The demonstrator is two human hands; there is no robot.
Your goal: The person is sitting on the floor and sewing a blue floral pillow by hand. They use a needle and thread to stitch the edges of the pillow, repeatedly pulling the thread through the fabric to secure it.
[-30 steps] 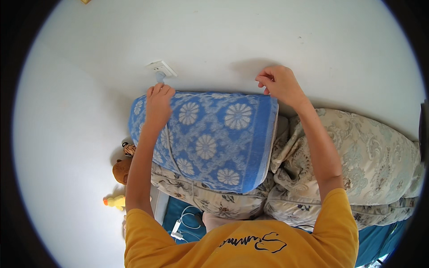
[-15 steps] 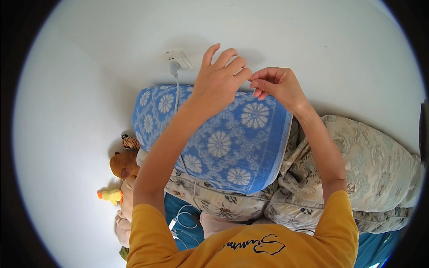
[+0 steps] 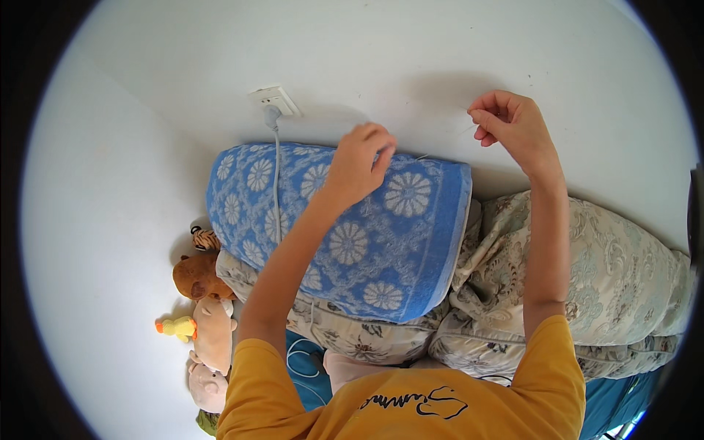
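My right hand (image 3: 511,132) is raised in front of the wall, thumb and fingertips pinched on a fine thread-like strand (image 3: 467,130); it is too thin to tell exactly what it is. Over the upper part of a blue towel-like cover with white flowers (image 3: 348,242) hovers my left hand (image 3: 361,165). Its fingers are curled in and slightly blurred, and whatever they may hold is hidden. A small thin sliver (image 3: 422,157) shows near the cover's top edge, between the hands. The cover lies over a bulky rounded shape.
A grey plug (image 3: 272,116) sits in a white wall socket (image 3: 276,99), its cable running down over the blue cover. Patterned beige cushions (image 3: 609,271) lie to the right. Soft toys, among them a brown one (image 3: 196,276) and a yellow duck (image 3: 176,328), line the left wall.
My hands, fingertips together before, have come apart: the right went right along the wall, the left dropped lower over the blue cover and its spread fingers curled in.
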